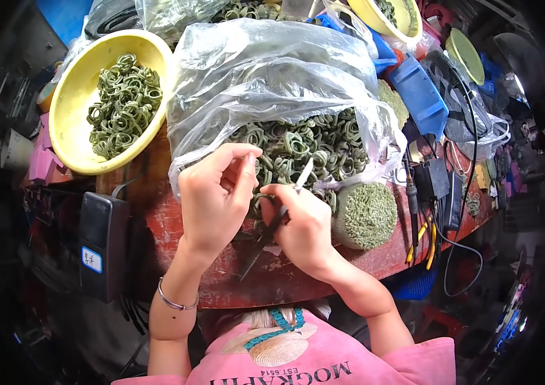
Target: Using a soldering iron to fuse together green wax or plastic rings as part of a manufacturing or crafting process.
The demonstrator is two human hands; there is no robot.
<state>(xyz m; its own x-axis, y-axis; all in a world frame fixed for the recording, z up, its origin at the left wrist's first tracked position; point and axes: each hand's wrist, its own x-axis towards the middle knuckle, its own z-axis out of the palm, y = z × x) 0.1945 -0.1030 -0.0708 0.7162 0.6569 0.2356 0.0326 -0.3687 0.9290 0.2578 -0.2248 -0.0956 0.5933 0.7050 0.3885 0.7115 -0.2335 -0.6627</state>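
My left hand [216,196] is raised at the open mouth of a clear plastic bag [272,70]. Its thumb and fingertips are pressed together, and what they pinch, if anything, is too small to make out. Just to its right, my right hand [302,226] is closed around a slim tool with a pale pointed end [306,172] and a dark shank [256,253] sticking out toward me; its exact kind is unclear. Behind both hands, many small green coiled loops [298,144] spill from the bag. A round bundle with a speckled green face [367,215] stands beside my right hand.
At the left a yellow basin [67,138] holds more green coils. A black box [102,244] hangs at the red table's [176,224] left edge. To the right lie yellow-handled pliers [431,244], cables and a blue plastic bin [419,93]. Another yellow basin [375,16] stands far back.
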